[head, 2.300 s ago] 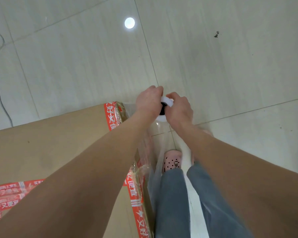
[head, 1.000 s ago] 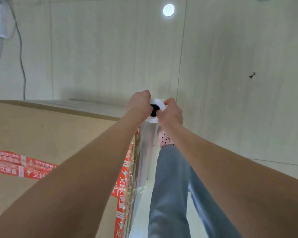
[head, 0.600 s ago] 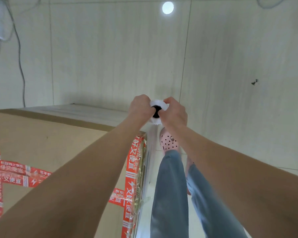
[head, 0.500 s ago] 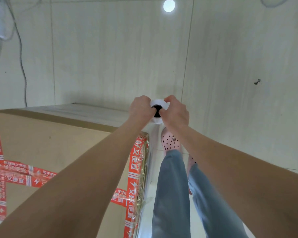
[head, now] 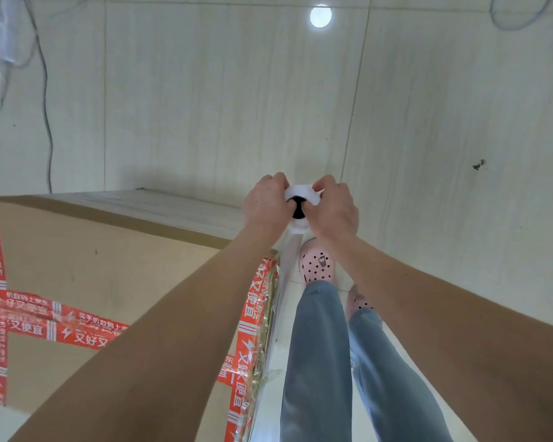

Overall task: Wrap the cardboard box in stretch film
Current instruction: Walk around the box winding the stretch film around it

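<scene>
While I look down, my left grip [head: 265, 206] and right grip [head: 333, 209] both curl around the top of the upright film roll [head: 300, 192], just beside a taped corner of the cardboard box [head: 103, 269]. Clear film [head: 288, 260] stretches down along that edge toward the tiled floor [head: 205, 106].

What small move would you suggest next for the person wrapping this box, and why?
Probably swing the roll left around the box corner, keeping tension. The left hand and right hand grip its top just past that corner, and film already clings to the side beside the legs.
</scene>
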Demonstrator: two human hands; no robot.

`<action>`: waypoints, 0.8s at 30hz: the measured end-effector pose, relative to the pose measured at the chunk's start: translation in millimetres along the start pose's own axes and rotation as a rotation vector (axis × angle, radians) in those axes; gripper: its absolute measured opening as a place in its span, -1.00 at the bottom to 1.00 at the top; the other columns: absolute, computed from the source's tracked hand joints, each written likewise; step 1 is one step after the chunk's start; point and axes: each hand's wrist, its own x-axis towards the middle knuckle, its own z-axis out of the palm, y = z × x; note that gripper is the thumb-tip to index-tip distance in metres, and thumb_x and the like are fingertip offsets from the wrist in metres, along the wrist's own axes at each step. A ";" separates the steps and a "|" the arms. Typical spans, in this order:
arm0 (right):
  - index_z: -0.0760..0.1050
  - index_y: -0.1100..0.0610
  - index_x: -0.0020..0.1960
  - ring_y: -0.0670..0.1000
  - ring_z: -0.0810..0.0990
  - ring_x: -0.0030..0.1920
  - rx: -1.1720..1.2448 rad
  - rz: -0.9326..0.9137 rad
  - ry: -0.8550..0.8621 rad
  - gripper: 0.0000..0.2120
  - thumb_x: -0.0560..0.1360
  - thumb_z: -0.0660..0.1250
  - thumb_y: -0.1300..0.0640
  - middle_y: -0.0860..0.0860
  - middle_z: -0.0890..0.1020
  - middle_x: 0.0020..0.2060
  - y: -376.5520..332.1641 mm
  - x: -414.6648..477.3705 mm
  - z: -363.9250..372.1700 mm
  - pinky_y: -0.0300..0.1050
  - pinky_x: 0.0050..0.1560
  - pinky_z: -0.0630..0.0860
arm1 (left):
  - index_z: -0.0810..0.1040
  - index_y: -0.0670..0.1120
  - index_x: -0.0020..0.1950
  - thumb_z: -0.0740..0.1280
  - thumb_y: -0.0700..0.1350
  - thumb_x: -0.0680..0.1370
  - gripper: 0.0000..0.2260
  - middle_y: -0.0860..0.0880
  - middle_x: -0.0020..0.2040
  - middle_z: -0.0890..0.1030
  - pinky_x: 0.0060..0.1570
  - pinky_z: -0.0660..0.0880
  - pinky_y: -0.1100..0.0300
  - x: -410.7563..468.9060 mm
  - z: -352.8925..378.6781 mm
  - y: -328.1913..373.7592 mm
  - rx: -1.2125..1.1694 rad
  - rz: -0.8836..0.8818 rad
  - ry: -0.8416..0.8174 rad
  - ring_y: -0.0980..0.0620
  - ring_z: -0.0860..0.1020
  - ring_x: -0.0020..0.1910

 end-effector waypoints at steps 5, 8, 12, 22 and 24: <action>0.44 -0.03 0.19 0.07 0.50 -0.07 -0.099 -0.188 0.005 -0.70 0.50 0.20 0.22 -0.01 0.44 0.10 -9.1 9.0 -8.1 -0.16 -0.14 0.27 | 0.51 -0.14 -0.05 0.35 -0.11 0.45 -0.85 -0.09 -0.13 0.58 -0.23 0.36 0.15 5.5 -2.0 -0.4 -0.140 -0.147 0.007 -0.10 0.54 -0.09; 0.39 0.00 0.27 0.06 0.47 -0.05 -0.122 -0.234 -0.010 -0.65 0.51 0.20 0.23 -0.01 0.40 0.17 -12.5 13.5 -11.1 -0.14 -0.13 0.29 | 0.51 -0.17 -0.03 0.36 -0.03 0.45 -0.77 -0.08 -0.17 0.60 -0.29 0.33 0.19 5.3 -0.3 -1.4 -0.243 -0.277 -0.013 -0.07 0.58 -0.11; 0.35 0.08 0.25 0.04 0.43 -0.15 -0.018 -0.068 0.046 -0.69 0.52 0.28 0.14 0.05 0.40 0.18 -9.9 10.3 -7.0 -0.13 -0.16 0.30 | 0.45 -0.20 0.12 0.37 -0.07 0.46 -0.68 -0.13 -0.01 0.58 -0.25 0.38 0.14 7.9 -8.2 6.1 -0.168 -0.217 -0.059 -0.13 0.57 -0.02; 0.48 -0.02 0.24 0.04 0.46 -0.07 -0.042 -0.204 -0.021 -0.70 0.55 0.17 0.15 0.01 0.46 0.13 -25.0 20.1 -13.6 -0.17 -0.07 0.33 | 0.46 -0.13 0.09 0.24 -0.17 0.51 -0.83 -0.11 0.00 0.52 -0.26 0.33 0.09 26.3 -21.8 9.8 0.127 0.083 0.010 -0.13 0.51 -0.10; 0.47 0.00 0.26 0.04 0.50 0.01 0.010 -0.201 -0.020 -0.69 0.54 0.21 0.16 0.00 0.46 0.15 -31.1 21.6 -11.2 -0.19 -0.03 0.35 | 0.46 -0.13 0.05 0.29 -0.15 0.47 -0.83 -0.09 -0.07 0.53 -0.24 0.33 0.10 28.3 -26.4 -0.7 0.021 -0.034 0.011 -0.12 0.48 -0.13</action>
